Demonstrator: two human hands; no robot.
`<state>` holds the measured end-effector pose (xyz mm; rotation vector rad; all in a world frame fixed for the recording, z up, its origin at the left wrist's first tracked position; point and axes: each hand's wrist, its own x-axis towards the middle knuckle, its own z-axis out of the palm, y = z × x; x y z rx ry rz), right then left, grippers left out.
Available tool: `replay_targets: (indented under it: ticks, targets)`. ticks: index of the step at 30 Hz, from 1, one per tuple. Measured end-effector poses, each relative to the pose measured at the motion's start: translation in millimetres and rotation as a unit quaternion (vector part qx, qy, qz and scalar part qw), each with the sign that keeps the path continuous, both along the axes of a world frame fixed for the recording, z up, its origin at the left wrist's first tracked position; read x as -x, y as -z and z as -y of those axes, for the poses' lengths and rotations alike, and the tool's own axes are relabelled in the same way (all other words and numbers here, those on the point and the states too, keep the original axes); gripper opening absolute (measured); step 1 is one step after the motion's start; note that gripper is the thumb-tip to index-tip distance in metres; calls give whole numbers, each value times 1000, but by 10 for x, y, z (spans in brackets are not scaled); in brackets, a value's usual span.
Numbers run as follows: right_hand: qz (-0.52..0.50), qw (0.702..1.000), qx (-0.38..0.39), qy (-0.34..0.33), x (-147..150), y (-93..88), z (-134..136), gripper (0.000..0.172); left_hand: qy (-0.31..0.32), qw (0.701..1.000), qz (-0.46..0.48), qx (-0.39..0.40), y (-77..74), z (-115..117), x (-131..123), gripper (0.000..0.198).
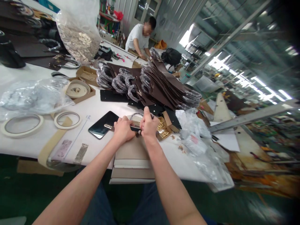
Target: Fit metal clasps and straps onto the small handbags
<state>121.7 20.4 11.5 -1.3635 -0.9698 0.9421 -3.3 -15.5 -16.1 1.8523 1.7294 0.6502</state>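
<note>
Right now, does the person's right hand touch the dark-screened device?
Apart: the head view shows the left hand between the right hand and the dark-screened device.

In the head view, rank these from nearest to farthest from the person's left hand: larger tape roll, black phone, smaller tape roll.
From the left hand:
1. Black phone: just to its left.
2. Smaller tape roll: farther left, past the phone.
3. Larger tape roll: far left.

Head-worn view: looking forward and steeply down past the forearms (95, 172) to both hands (124, 129), mid-frame. Near tabletop (173, 156) is spanning the middle; the roof (225, 37) is slanting, receding, upper right.
</note>
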Motion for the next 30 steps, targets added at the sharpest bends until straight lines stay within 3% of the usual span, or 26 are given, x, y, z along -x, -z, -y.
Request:
replay_targets:
  ticks: [3, 6, 8, 10, 13, 15, 20, 30]
  targets:
    - [-62, 992, 113, 5, 51, 6, -403, 69, 27, 1000, -4, 9, -1, -29, 56, 25]
    - [-86, 976, 198, -17, 18, -35, -570, 69, 31, 999, -8, 26, -29, -40, 86, 25]
    - [-99, 980, 169, -42, -70, -92, -484, 71, 24, 999, -10, 24, -46, -33, 81, 22]
    - [-119, 989, 80, -48, -182, -164, -283, 74, 20, 1000, -6, 17, -53, -24, 65, 20]
    - [-104, 992, -70, -5, -267, -256, 62, 75, 16, 1000, 8, 15, -45, -19, 45, 19]
    - [-58, 992, -116, 6, -212, -270, 233, 74, 7, 1000, 18, 17, -35, -15, 39, 18]
    - [38, 989, -143, 2, 40, -173, 369, 73, -1, 999, 32, 10, -8, 12, 39, 14]
    - [155, 977, -136, 53, 159, 15, 388, 70, 14, 999, 28, -3, 75, 1, 71, 21]
